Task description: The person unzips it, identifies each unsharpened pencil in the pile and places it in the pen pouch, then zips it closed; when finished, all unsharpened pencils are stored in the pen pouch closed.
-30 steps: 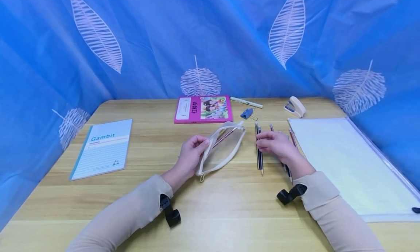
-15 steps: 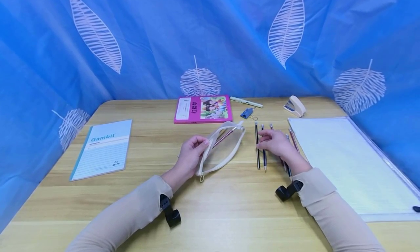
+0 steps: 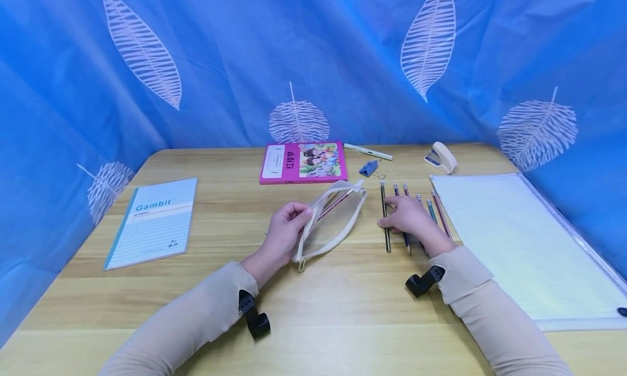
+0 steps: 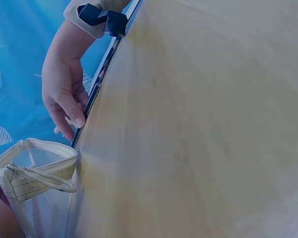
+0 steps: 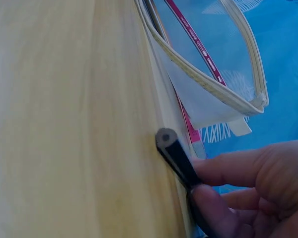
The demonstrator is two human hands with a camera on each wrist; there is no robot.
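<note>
Pinching the dark pencil off the row on the tabletop, the right hand is gripping it; left hand is holding the pencil case mouth open. Next likely lifting it across into the case. Since earlier, the row is spreading out, hand pulling nearer.

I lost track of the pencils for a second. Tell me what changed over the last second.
The right hand drew back toward the person and now pinches the black pencil at the left of the row; the pencils beside it lie more spread out than before. The left hand stayed gripping the open pencil case, one pencil inside. Book, notebook and stapler unmoved.
</note>
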